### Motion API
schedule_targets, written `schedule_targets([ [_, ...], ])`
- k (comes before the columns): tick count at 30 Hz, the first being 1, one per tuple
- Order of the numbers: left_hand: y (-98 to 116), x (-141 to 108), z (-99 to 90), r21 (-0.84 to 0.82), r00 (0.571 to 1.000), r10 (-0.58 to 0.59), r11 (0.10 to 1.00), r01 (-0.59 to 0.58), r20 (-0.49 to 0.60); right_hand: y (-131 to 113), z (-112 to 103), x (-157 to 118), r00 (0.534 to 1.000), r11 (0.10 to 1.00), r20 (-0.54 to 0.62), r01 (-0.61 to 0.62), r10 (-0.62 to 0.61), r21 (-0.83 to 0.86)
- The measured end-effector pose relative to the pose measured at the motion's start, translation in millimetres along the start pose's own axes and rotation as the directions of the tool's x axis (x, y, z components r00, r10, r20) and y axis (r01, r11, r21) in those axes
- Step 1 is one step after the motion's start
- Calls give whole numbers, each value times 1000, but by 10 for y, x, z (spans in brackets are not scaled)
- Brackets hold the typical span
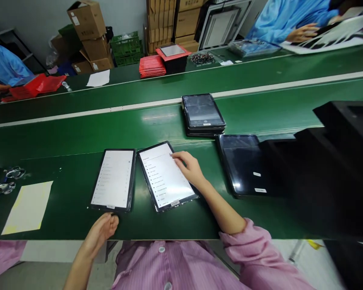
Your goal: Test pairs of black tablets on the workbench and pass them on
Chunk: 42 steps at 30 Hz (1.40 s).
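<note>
My right hand (189, 168) reaches over a lit tablet (165, 181), its fingers stretched out and a fingertip at the upper right of the screen. That tablet lies slightly turned and shows a list under a heading. To its left is a second lit tablet (113, 177), also showing a list, with small toggles down its right side. Just below that tablet's lower edge, my left hand (101, 230) rests near the table edge with its fingers curled in and nothing visible in them.
A stack of dark tablets (204, 110) stands beyond on the green bench (69, 169). More dark tablets (242, 167) lie at right, beside black boxes (332, 173). Paper (28, 207) and cables (6, 185) lie left. Across the bench, people in blue sleeves (275, 22) work near red pouches (152, 66).
</note>
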<state>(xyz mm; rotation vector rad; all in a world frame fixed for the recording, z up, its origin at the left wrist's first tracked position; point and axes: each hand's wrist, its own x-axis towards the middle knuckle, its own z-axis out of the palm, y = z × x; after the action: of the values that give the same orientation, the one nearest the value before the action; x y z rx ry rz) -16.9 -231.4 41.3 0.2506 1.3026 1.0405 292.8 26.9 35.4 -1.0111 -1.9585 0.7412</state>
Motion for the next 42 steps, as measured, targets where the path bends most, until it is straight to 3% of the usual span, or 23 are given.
schedule_targets([
  [1, 36, -64, -105, 143, 999, -29, 989, 25, 26, -136, 2, -20, 990, 988, 91, 113, -104, -102],
  [3, 218, -132, -318, 411, 999, -18, 912, -2, 45, -393, 41, -66, 927, 915, 280, 321, -250, -245],
  [5, 500, -76, -526, 561, 989, 149, 818, -127, 7, -578, 110, -108, 844, 843, 440, 457, -309, -285],
  [7, 809, 145, -684, 603, 907, 414, 744, -287, -80, -654, 162, -130, 787, 820, 535, 505, -307, -272],
  [10, 1195, 743, -727, 609, 715, 686, 627, -486, -134, -556, 111, -112, 799, 848, 547, 454, -251, -273],
  [12, 1377, 1199, -617, 523, 648, 759, 579, -626, -64, -374, -2, -67, 841, 888, 489, 388, -231, -248],
  [14, 1517, 1589, -445, 466, 623, 782, 543, -698, 23, -134, -108, 0, 900, 945, 384, 285, -206, -160],
  [17, 1663, 1936, -194, 438, 650, 740, 533, -723, 172, 230, -116, 146, 978, 992, 183, 88, -103, 88],
  [19, 1709, 2013, -80, 414, 692, 683, 575, -706, 232, 409, -4, 269, 996, 968, 86, -33, 12, 249],
  [23, 1670, 1955, 30, 346, 741, 654, 666, -661, 156, 552, 267, 489, 985, 908, 104, -170, 140, 384],
  [26, 1581, 1854, 74, 338, 742, 659, 676, -655, 121, 573, 296, 519, 985, 927, 94, -166, 143, 336],
  [29, 1521, 1771, 64, 364, 727, 629, 632, -684, 275, 620, 146, 414, 988, 952, 33, -157, 154, 264],
  [32, 1543, 1701, -52, 341, 731, 508, 659, -670, 456, 677, -59, 266, 985, 964, 1, -167, 170, 208],
  [35, 1621, 1620, -204, 398, 742, 385, 660, -637, 549, 661, -195, 168, 979, 959, -23, -195, 204, 205],
  [39, 1676, 1503, -213, 584, 763, 319, 499, -639, 563, 410, -232, 123, 985, 985, -105, -124, 136, 116],
  [42, 1629, 1437, -75, 724, 804, 351, 358, -589, 480, 80, -193, 79, 999, 999, 3, 45, -45, -25],
])
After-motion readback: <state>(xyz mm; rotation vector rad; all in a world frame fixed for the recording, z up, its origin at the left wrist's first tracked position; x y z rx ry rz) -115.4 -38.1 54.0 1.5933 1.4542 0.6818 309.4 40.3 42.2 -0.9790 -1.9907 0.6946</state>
